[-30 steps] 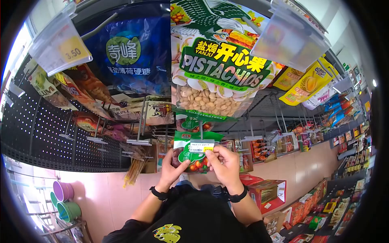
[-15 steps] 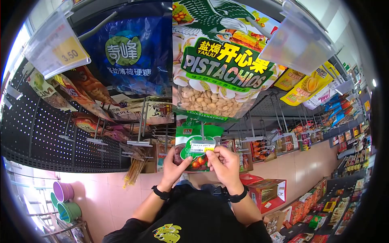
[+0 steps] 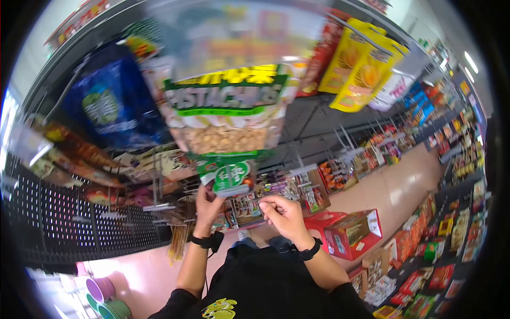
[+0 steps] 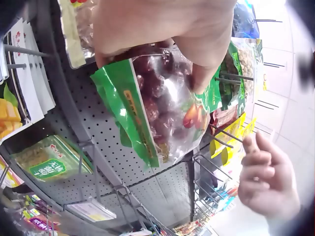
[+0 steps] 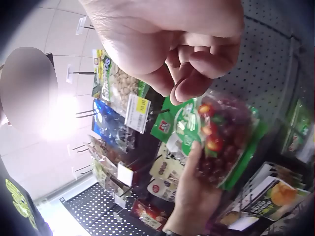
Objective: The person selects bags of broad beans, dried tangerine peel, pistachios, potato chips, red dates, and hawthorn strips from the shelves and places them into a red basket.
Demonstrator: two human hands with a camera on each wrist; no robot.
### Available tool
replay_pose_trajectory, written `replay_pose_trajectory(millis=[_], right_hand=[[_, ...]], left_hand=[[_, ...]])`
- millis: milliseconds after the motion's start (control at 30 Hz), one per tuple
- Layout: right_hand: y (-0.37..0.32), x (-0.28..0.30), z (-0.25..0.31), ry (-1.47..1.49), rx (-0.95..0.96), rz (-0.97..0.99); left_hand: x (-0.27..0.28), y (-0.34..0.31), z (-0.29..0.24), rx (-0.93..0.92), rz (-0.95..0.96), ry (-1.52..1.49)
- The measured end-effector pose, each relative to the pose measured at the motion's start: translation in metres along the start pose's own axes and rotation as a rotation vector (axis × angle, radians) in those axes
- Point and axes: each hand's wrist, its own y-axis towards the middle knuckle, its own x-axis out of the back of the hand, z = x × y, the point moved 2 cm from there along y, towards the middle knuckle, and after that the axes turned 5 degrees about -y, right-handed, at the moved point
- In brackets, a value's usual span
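My left hand [image 3: 208, 211] grips the lower left part of a green bag of dried dates [image 3: 229, 174], its thumb across the front. Dark red fruit shows through the clear part of the bag [image 4: 165, 98] in the left wrist view. Its green header overlaps a metal hook in that view, and a price label holder [image 3: 236, 190] hangs before the bag in the head view. Apart from the bag, to its lower right, is my right hand [image 3: 284, 215]. Its fingers are curled, thumb against the index finger, with nothing visible between them.
A large pistachio bag [image 3: 228, 109] hangs above, close to the head camera, with a blue candy bag [image 3: 114, 101] at its left and yellow bags [image 3: 361, 66] at its right. Metal hooks jut from a perforated rack [image 3: 95, 223]. A red box [image 3: 353, 234] stands at the right.
My right hand has let go of the label holder and moved away from the bag. My left hand still grips the bag. The head view has turned, shifting the pistachio bag left.
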Motion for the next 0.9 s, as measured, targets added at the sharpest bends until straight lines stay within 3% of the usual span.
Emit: replay_pose_trajectory(millis=[33,67,133,200,300,500,600,700,833,900], right_hand=[[-0.005,0.008,-0.009,-0.031,-0.032,0.005],[-0.011,0.019,-0.018,-0.062,-0.068,-0.004],[-0.027,0.041,-0.044,-0.066,-0.134,-0.099],[-0.05,0.063,-0.064,-0.126,-0.219,-0.158],[-0.089,0.094,-0.093,-0.193,-0.232,-0.297],[-0.17,0.142,-0.159,-0.098,-0.352,-0.558],[-0.201,0.167,-0.184,-0.082,-0.556,-0.595],[-0.222,0.194,-0.209,-0.129,-0.623,-0.601],[-0.25,0.241,-0.259,-0.285,-0.547,-0.638],[-0.266,0.271,-0.279,-0.363,-0.568,-0.652]], left_hand=[[0.008,0.002,0.006,0.095,-0.005,-0.022],[0.007,0.005,0.0,0.0,-0.01,0.087],[0.02,0.011,0.017,0.044,0.019,0.17],[0.0,0.01,-0.005,-0.022,0.007,0.147],[0.03,0.018,0.033,-0.004,0.021,0.29],[-0.004,0.01,0.012,0.046,0.009,0.331],[-0.007,0.009,0.018,0.024,-0.136,0.412],[-0.011,0.005,0.032,0.044,-0.259,0.368],[-0.044,-0.021,0.045,0.058,-0.484,0.379],[-0.069,-0.048,0.045,0.038,-0.489,0.504]])
